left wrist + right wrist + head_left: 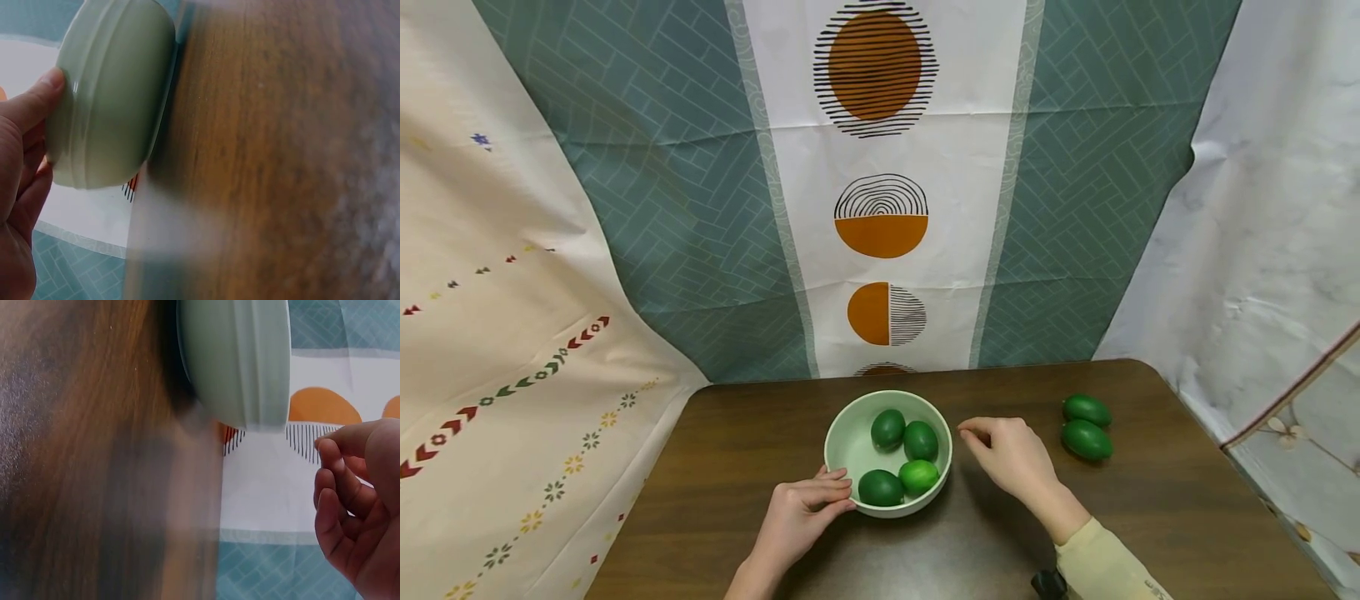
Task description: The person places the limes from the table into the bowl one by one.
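Note:
A pale green bowl (pixel 837 450) stands on the table. In it lie three dark green, lime-like fruits (pixel 888 430) and one brighter green lime (pixel 919 477). My left hand (pixel 801 512) grips the bowl's near left rim; in the left wrist view its thumb (pixel 44 94) presses the bowl's side. Just right of the bowl, apart from it, hovers my right hand (pixel 1011 454). Its fingers are curled, the thumb and index tips meeting, and nothing shows between them in the right wrist view. Farther right, two dark green fruits (pixel 1087 440) lie together on the table.
The dark wooden table (pixel 715 500) ends at a patterned cloth (pixel 887 325) hanging behind it. Light cloths hang on both sides, the left one (pixel 550 417) along the table's left edge. A small black object (pixel 1048 583) shows by the right sleeve.

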Tool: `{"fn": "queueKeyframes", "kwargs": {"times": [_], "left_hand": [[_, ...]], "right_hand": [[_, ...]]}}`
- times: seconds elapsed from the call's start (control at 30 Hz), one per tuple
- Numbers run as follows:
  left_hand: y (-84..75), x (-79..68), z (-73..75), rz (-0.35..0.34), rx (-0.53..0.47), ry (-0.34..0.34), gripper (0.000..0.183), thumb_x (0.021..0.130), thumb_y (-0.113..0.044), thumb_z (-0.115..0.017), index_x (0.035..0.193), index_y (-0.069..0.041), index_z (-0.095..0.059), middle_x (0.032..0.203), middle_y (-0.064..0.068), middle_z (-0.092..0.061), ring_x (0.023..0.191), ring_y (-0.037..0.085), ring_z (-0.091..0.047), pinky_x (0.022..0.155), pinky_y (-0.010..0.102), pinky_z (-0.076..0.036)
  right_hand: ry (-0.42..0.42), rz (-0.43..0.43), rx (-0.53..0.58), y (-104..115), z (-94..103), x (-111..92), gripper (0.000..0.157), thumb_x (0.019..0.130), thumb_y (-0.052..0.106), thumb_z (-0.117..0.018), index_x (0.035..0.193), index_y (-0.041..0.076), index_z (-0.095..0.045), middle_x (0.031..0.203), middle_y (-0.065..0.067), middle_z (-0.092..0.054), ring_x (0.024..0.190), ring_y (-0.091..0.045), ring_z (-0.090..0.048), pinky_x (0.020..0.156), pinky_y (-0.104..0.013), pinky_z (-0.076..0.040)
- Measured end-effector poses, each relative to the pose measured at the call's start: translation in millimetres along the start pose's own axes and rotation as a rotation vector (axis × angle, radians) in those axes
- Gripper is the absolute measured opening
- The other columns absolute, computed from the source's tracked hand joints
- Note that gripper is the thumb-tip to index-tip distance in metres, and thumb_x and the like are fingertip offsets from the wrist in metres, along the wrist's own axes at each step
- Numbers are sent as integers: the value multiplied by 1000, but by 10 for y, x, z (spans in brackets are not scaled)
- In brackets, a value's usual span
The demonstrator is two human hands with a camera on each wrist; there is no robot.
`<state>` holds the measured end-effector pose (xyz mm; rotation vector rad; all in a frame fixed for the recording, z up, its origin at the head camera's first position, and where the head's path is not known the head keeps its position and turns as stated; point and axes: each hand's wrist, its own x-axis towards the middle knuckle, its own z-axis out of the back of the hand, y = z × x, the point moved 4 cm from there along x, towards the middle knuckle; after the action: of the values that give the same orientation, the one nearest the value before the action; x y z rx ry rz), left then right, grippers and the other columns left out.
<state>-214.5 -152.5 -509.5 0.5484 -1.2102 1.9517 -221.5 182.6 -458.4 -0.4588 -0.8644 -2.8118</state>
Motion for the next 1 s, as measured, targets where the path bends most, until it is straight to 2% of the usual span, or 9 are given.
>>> {"fn": "queueKeyframes", "kwargs": {"times": [0.17,0.4,0.57,0.63,0.87,1.0], "left_hand": [[-6,0,10,-3,-12,-13,24,76,3,-95,97,0,-85,94,6,-82,101,28,-80,106,39,-56],[-21,8,-3,-12,0,-21,25,74,3,-95,97,0,-85,94,3,-82,102,22,-79,105,38,-57],[7,-3,-7,5,-18,-6,24,76,2,-95,97,0,-85,94,6,-82,104,19,-79,105,40,-57],[14,-6,-7,-6,-22,-5,23,77,2,-94,98,1,-85,93,9,-82,104,19,-79,105,40,-56],[7,-8,-7,-25,-23,-7,23,78,2,-94,99,2,-85,94,8,-82,97,36,-80,106,40,-56],[3,-4,-8,-24,-17,-6,22,78,2,-93,99,2,-85,94,10,-82,98,36,-80,106,39,-56]], "right_hand": [[-8,-10,0,-47,24,22,12,100,20,-78,110,22,-85,96,6,-80,57,-6,-49,46,-26,-37],[-20,-23,-12,-103,62,12,12,99,20,-78,109,22,-85,103,4,-81,77,-10,-70,54,-28,-51],[-10,-42,-29,-196,86,-19,13,99,19,-79,110,20,-85,105,1,-81,68,-9,-63,49,-28,-46],[-13,-44,-38,-233,104,-32,13,99,19,-79,111,20,-85,106,-1,-81,69,-10,-64,48,-28,-46],[-32,-59,-46,-327,180,-72,13,99,19,-78,111,19,-85,112,-5,-80,73,-11,-67,49,-27,-49],[-26,-66,-48,-376,198,-86,14,99,20,-78,112,19,-85,114,-7,-80,74,-14,-69,47,-28,-48]]}}
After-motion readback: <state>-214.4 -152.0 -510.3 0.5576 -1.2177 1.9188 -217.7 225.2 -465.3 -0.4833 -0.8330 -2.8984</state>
